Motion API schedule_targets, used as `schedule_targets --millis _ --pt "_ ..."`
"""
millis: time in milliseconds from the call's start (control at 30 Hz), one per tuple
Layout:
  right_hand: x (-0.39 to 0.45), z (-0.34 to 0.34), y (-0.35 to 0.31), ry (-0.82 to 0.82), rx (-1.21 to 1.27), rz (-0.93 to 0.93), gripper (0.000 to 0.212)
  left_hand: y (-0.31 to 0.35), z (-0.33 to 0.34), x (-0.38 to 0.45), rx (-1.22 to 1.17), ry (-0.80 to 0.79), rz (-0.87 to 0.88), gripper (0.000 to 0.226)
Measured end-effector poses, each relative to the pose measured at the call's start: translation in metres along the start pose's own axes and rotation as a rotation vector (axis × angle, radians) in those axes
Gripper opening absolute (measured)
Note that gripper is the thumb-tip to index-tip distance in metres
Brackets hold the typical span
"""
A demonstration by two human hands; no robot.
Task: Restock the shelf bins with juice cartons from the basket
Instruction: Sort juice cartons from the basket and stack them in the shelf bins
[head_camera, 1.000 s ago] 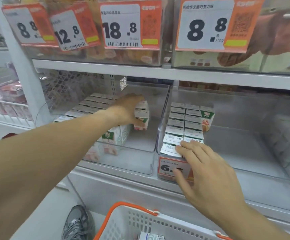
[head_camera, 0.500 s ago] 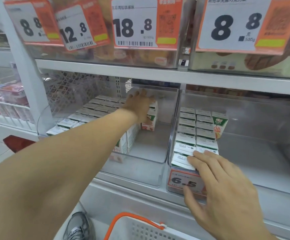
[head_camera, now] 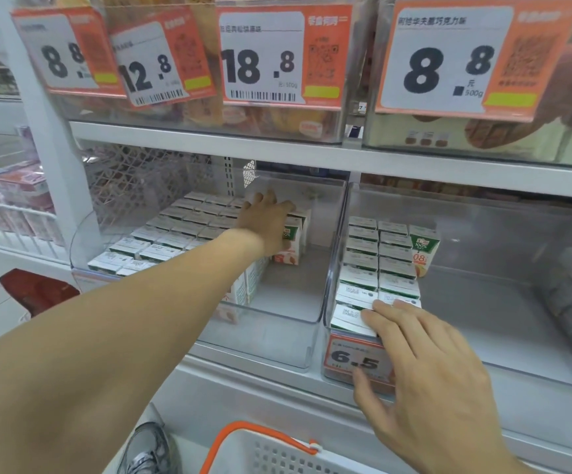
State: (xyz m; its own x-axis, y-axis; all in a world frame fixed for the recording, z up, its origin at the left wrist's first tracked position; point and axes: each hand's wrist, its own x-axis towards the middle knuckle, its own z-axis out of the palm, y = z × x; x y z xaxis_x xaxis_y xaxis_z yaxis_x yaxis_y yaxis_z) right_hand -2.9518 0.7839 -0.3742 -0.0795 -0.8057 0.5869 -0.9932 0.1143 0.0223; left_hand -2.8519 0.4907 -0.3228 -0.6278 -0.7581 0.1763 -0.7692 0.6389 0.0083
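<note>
Two clear shelf bins hold small juice cartons with white tops. Deep in the left bin [head_camera: 298, 357], my left hand [head_camera: 265, 218] lies flat on top of the rearmost cartons [head_camera: 293, 234] in the right-hand stack, its fingers straight. My right hand [head_camera: 424, 357] rests on the front edge of the right bin [head_camera: 332, 268], its fingertips touching the front cartons [head_camera: 353, 314] and its thumb over the 6.5 price tag [head_camera: 349, 357]. The white basket with an orange rim [head_camera: 240, 436] shows at the bottom edge, its contents hidden.
A single carton [head_camera: 424, 249] stands upright beside the right bin's rows. Above, an upper shelf [head_camera: 277, 148] carries bins with large orange price cards. A grey shoe [head_camera: 148, 449] stands by the basket. A red stool [head_camera: 38, 289] sits at the left.
My left hand has slid further back over the cartons in the left bin and flattened. My right hand has stayed at the right bin's front. The view has moved closer.
</note>
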Motion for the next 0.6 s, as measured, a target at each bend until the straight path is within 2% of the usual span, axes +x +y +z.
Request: schedule_targets --millis 133,233,367,467,533,600 --pt "-0.003 -0.002 0.002 -0.008 0.007 -0.019 0.061 0.001 -0.018 -0.015 -0.04 0.039 -0.031 0.075" --pt "-0.002 -0.005 0.002 -0.028 -0.007 -0.02 0.06 -0.003 -0.029 -0.045 -0.184 0.107 -0.003 0.063" --pt "0.0 -0.01 -0.002 -0.069 -0.015 0.009 0.06 -0.005 -0.033 -0.106 -0.354 0.419 0.009 0.043" --pt "0.0 -0.015 -0.003 -0.106 -0.012 0.003 0.062 0.015 -0.038 -0.161 -0.44 0.679 0.134 0.021" --pt "-0.002 -0.019 -0.004 -0.088 0.029 -0.012 0.061 0.032 -0.035 -0.201 -0.501 0.688 0.194 0.014" --pt "-0.004 -0.025 -0.005 0.019 0.156 -0.027 0.056 0.048 -0.021 -0.236 -0.606 0.548 0.198 0.016"
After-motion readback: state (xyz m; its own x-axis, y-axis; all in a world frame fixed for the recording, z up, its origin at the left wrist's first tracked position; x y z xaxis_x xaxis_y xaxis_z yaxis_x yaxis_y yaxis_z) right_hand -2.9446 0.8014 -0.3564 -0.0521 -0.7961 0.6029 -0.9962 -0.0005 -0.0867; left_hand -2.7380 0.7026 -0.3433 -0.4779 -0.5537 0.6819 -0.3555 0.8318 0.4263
